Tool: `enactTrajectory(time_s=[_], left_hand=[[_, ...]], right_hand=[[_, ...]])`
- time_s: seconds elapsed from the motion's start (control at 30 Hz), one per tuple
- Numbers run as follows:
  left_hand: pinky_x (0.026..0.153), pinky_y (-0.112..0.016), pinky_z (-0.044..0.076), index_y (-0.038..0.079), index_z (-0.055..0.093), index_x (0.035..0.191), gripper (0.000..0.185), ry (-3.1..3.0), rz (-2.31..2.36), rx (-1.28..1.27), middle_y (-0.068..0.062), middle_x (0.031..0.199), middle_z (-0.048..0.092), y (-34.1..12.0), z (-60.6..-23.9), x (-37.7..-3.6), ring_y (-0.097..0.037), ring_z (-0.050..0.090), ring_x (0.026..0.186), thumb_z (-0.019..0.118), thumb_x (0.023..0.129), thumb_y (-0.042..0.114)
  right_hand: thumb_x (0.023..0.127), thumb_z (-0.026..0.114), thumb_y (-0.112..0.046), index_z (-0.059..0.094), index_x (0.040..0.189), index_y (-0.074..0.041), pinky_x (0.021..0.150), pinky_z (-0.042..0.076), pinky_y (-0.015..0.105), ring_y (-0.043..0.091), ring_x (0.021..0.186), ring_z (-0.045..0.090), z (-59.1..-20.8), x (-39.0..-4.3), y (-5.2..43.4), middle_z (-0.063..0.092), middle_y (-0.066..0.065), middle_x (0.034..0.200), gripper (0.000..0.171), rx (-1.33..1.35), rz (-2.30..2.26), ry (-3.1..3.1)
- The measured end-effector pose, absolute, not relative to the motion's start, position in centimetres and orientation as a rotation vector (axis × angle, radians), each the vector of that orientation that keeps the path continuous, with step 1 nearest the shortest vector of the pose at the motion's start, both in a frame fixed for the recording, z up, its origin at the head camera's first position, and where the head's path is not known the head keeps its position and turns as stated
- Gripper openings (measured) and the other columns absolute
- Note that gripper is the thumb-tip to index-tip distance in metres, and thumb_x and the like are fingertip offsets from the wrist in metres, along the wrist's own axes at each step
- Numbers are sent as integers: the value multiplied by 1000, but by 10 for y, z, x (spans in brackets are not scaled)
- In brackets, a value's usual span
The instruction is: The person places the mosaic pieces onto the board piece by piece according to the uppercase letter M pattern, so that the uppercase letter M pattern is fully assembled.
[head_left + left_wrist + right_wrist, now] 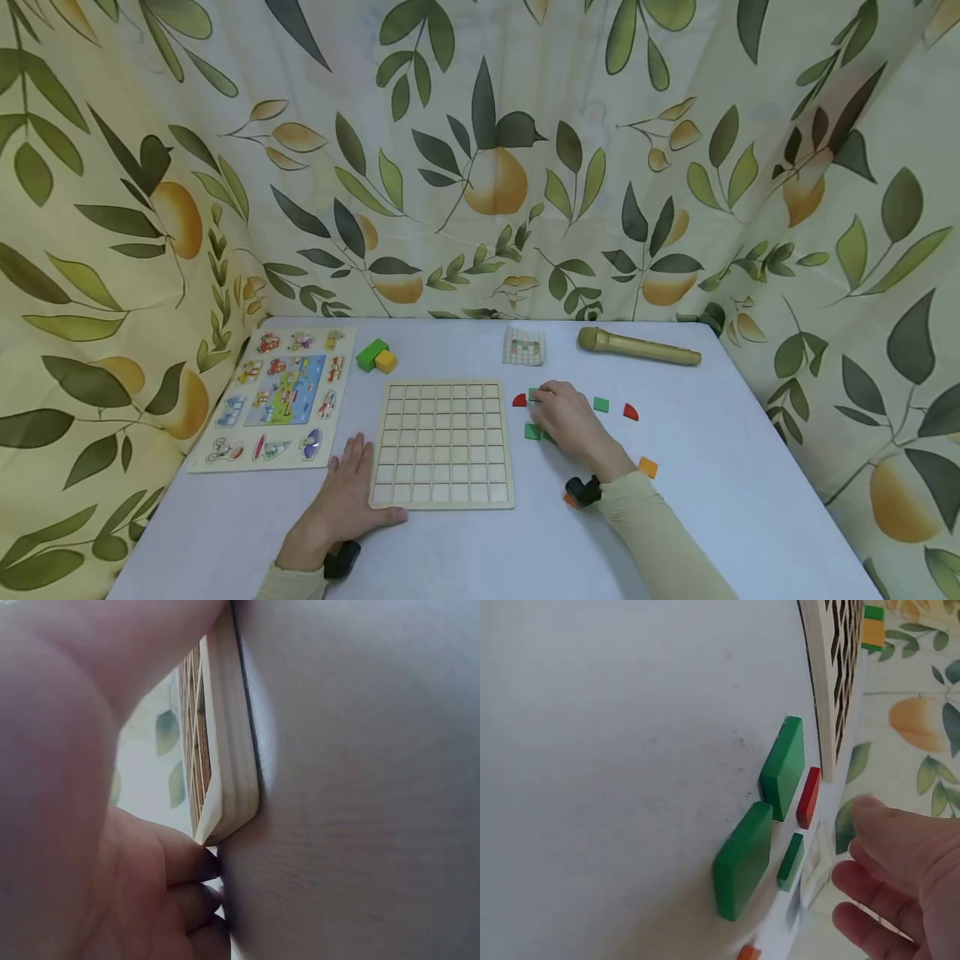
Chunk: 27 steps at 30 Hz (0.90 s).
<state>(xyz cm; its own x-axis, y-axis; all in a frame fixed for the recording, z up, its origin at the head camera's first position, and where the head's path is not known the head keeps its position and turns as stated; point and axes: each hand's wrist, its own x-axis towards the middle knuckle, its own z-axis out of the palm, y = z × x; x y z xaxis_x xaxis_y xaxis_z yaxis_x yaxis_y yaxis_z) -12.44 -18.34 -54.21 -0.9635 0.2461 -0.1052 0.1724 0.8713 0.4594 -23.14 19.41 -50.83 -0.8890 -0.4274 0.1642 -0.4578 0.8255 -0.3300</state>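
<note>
Carefully, I steady the grid [442, 443] with my flat left hand [339, 500]; right hand [570, 421], fingers loose and holding nothing, should pinch one green tile [532, 431] cleanly.

Three views of one table [720, 500]
Head camera looks forward and down from above; both wrist cameras skim the tabletop at close range, each sharing the grid board's [442, 442] edge with it.

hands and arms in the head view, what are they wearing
Both hands are bare: no gloves or rings visible. The left hand and right hand come out of long, pale yellowish-cream sleeves that end at the wrists. A small black device sits at each wrist, the left wrist device and the right wrist device, the latter with a bit of orange beside it. No markings show on the sleeves.
</note>
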Motion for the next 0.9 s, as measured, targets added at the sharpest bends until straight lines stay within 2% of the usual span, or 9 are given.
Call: enactTrajectory(time_s=[0.27, 0.53, 0.9], left_hand=[[111, -61, 7, -14, 21, 148, 128, 2877, 700, 324, -29, 157, 8, -183, -542, -125, -42, 5, 145, 71, 69, 73], [111, -62, 7, -13, 21, 148, 128, 2870, 677, 297, -29, 157, 9, -180, -541, -126, -41, 4, 145, 71, 69, 73], [111, -62, 6, -13, 19, 149, 128, 2870, 652, 285, -28, 157, 9, -179, -541, -128, -41, 3, 145, 73, 69, 71]], right_hand=[[86, 76, -12, 72, 112, -1, 84, 48, 49, 32, 105, 55, -508, -257, 182, 62, 13, 112, 29, 777, 425, -2954], [83, 78, -10, 74, 99, -5, 85, 48, 51, 33, 109, 53, -520, -267, 177, 62, 13, 111, 16, 766, 393, -2948], [90, 72, -13, 70, 102, -2, 88, 46, 45, 31, 106, 55, -513, -262, 154, 65, 9, 103, 17, 694, 574, -2961]])
